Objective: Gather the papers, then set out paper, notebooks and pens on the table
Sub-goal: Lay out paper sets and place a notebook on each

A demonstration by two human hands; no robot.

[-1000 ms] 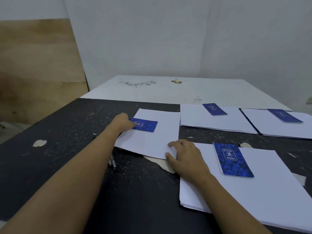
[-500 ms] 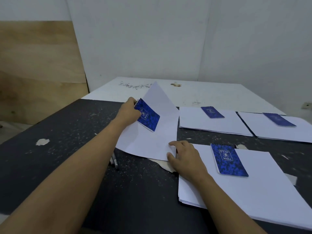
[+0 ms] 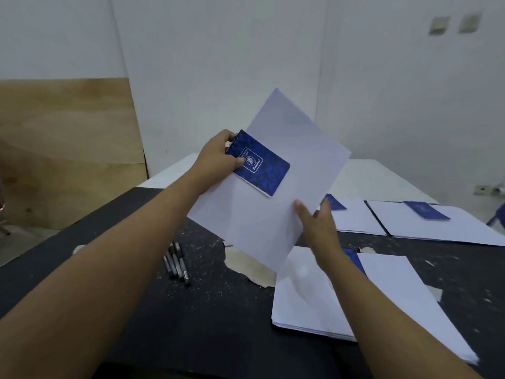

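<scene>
The person holds a white sheet of paper point(image 3: 273, 209) tilted in the air above the scuffed black table point(image 3: 136, 310), with a small blue spiral-bound notebook point(image 3: 259, 165) lying against its face. The left hand point(image 3: 218, 157), at the sheet's ten o'clock edge, pinches notebook and sheet together, thumb on the blue cover and fingers out of sight behind. The right hand point(image 3: 317, 228), at the sheet's four o'clock edge, pinches the paper with its thumb on the front and its fingers behind.

Below, at seven o'clock from the held sheet, a few black pens point(image 3: 176, 262) lie side by side on the table, just beside a torn pale patch point(image 3: 246, 265) in its surface. At five o'clock rests a stack of white paper point(image 3: 382, 296), and a second blue notebook point(image 3: 352, 255) on it is mostly hidden by the right forearm. Towards three o'clock two more white sheets point(image 3: 437, 231) lie near each other, each with a blue notebook point(image 3: 425, 214) on top.
</scene>
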